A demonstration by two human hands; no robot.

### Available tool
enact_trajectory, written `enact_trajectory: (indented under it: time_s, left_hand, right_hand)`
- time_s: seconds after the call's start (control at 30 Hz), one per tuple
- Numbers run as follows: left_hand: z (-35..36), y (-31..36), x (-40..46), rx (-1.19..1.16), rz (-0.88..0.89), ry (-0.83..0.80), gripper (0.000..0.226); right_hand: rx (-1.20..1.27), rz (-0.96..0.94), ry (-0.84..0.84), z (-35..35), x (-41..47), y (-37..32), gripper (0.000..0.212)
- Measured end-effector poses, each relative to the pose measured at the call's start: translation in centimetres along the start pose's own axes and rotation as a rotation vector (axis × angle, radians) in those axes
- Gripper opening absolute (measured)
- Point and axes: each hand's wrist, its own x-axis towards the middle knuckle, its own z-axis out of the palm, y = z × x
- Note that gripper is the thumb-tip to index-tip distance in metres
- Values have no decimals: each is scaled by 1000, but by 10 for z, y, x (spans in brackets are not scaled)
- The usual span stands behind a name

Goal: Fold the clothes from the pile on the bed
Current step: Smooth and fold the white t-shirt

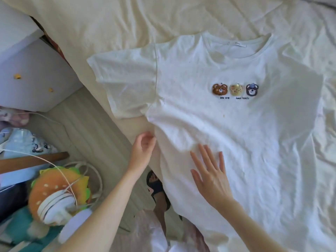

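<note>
- A white T-shirt [227,133] lies spread face up on the bed [127,24], its collar toward the far side and its hem toward the person; its left sleeve reaches the bed's edge; the cream sheet under it is creased
- Three bear faces [235,89] are stitched in a row across the chest, brown, tan and dark blue, with a line of small lettering under them that is too blurred to read
- The left hand [143,145] is at the shirt's side seam by the bed's edge, fingers curled in and pinching the fabric edge
- The right hand [211,171] rests flat on the lower front of the shirt, fingers straight and spread, palm down, holding nothing
- On the floor to the left sits a burger-shaped plush [58,190] among other soft things, with white cords [91,171] looped over it; whether these sit in a bin or loose I cannot tell
- A white cabinet [32,73] stands beside the bed, with two small yellow knobs on its front
- A foot in a dark sandal [156,184] shows on the floor just beside the bed's edge, between the two forearms
</note>
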Motion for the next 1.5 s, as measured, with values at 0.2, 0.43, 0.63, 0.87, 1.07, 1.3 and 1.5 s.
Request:
enact_trajectory:
  time_s: [0.2, 0.43, 0.63, 0.87, 1.07, 1.3, 1.5]
  left_hand:
    - [35, -4, -25, -81, -18, 0, 17]
    - [27, -32, -85, -208, 13, 265, 13]
    - [33, -45, -119, -23, -225, -108, 30]
    - [28, -67, -161, 10, -124, 165, 26]
    - [37, -74, -177, 256, -271, 74, 23]
    - [38, -93, -202, 177, -390, 127, 26]
    - [61, -94, -208, 545, -382, 238, 41]
  right_hand:
    - [103, 214, 4, -1, -56, 53, 47]
    - [120, 330, 35, -7, -125, 109, 47]
    - [86, 527, 131, -10, -162, 154, 44]
    - [365, 965, 281, -23, -152, 191, 58]
    - [539, 1190, 181, -25, -143, 219, 53]
    - [567, 1261, 168, -16, -190, 223, 39]
    - [514, 1217, 34, -6, -213, 229, 30]
